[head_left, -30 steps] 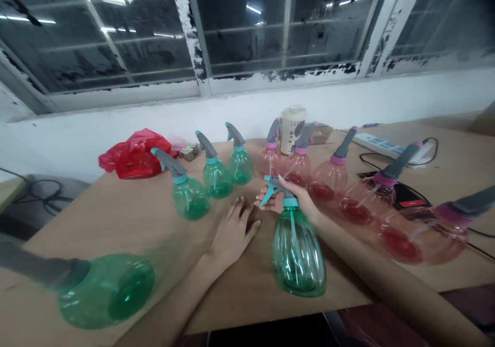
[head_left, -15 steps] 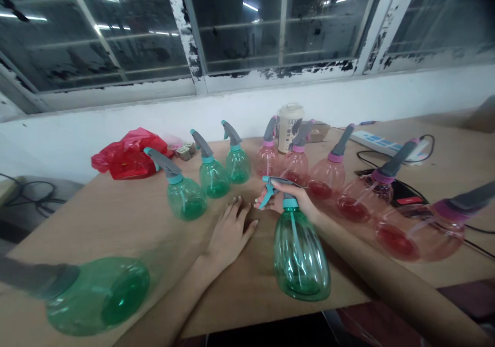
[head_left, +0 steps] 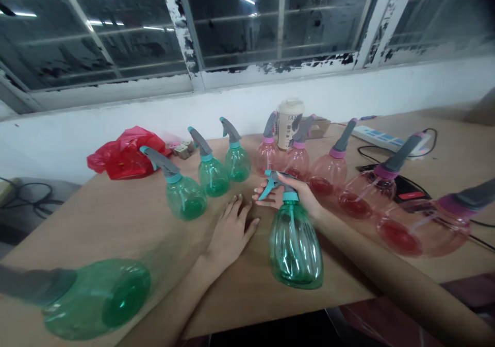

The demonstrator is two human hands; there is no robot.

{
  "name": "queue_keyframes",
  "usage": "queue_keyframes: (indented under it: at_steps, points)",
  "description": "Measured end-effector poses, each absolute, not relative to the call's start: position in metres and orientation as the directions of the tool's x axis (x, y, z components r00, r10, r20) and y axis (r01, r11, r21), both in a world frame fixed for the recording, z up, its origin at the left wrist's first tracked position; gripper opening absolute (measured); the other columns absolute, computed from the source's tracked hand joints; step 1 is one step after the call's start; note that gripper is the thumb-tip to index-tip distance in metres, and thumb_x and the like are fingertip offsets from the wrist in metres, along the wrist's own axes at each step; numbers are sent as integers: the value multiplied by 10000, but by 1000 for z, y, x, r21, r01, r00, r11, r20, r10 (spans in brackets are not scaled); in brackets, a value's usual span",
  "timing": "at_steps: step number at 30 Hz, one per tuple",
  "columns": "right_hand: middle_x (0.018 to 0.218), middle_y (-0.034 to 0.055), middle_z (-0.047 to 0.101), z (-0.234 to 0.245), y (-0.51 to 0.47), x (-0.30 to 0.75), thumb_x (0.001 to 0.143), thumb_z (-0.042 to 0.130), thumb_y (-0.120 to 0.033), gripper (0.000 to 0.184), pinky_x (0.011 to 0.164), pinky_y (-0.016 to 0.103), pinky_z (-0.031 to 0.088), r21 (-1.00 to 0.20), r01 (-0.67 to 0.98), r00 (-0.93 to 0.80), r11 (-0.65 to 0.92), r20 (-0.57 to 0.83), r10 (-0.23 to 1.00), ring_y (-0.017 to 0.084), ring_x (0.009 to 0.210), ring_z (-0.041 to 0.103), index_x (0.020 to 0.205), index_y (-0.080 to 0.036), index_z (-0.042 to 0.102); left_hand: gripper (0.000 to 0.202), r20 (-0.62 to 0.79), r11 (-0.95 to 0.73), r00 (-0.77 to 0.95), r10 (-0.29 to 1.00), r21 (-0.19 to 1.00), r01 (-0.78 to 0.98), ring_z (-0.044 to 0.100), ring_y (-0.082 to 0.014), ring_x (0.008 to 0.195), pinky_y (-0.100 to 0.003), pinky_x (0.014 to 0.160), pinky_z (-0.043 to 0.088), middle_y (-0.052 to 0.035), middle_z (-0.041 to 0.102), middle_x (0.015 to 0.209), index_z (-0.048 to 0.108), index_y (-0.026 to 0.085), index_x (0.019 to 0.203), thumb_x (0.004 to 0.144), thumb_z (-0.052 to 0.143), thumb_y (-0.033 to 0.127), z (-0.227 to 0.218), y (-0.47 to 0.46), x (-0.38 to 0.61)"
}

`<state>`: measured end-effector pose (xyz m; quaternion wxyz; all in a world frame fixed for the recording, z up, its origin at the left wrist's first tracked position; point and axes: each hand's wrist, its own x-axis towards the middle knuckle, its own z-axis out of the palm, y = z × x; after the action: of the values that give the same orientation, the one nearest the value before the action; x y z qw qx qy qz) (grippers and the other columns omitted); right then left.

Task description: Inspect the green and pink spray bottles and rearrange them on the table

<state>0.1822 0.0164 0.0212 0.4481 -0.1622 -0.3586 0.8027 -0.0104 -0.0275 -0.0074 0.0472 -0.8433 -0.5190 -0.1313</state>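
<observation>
My right hand (head_left: 288, 195) is wrapped round the grey and teal spray head of a green spray bottle (head_left: 296, 246), which stands near the table's front edge. My left hand (head_left: 231, 231) lies flat on the wooden table (head_left: 116, 228) just left of that bottle, fingers stretched out and holding nothing. Three more green spray bottles (head_left: 211, 174) stand in a curve behind my left hand. Another green bottle (head_left: 96, 298) sits blurred at the near left. Several pink spray bottles (head_left: 332, 174) curve away to the right.
A red plastic bag (head_left: 126, 156) lies at the back left. A lidded paper cup (head_left: 290, 122) stands against the white wall behind the pink bottles. A white power strip (head_left: 381, 139) and black cables (head_left: 402, 182) lie at the back right. Windows run above.
The green bottle in my right hand has shifted slightly left and away from the front edge. My left hand stays flat on the table. The view has drifted a little.
</observation>
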Motion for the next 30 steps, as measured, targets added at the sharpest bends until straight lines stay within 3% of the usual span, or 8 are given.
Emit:
queue_keyframes:
  at_steps: [18, 21, 26, 30]
  points:
    - [820, 74, 696, 21, 18, 182, 807, 570, -401, 260, 845, 378, 501, -710, -635, -463, -305, 34, 886, 226, 890, 662, 854, -156, 645, 470, 215, -447, 430, 877, 36, 894, 348, -280, 1320, -441, 1061, 332, -155, 405, 1413, 469, 120, 1288, 940, 356, 414, -4, -28, -9]
    - [744, 51, 677, 17, 21, 183, 797, 594, -398, 246, 801, 360, 518, -715, -639, -419, -282, 17, 908, 201, 787, 667, 787, -156, 637, 469, 219, -449, 433, 874, 27, 893, 350, -281, 1319, -442, 1059, 335, -157, 408, 1409, 480, 119, 1276, 943, 344, 419, -3, -28, -9]
    - [592, -14, 608, 14, 22, 184, 769, 639, -362, 217, 600, 272, 519, -764, -611, -344, -209, 19, 939, 126, 529, 605, 680, -167, 604, 458, 216, -453, 438, 872, 19, 891, 355, -287, 1317, -443, 1056, 342, -164, 413, 1404, 488, 119, 1269, 941, 356, 411, -2, -29, -9]
    - [649, 24, 654, 18, 20, 185, 778, 619, -418, 265, 635, 288, 522, -788, -563, -447, -250, 37, 894, 172, 647, 660, 735, -156, 631, 463, 244, -459, 441, 864, 21, 888, 359, -287, 1315, -452, 1048, 350, -169, 409, 1407, 482, 117, 1269, 943, 345, 417, -3, -29, -9]
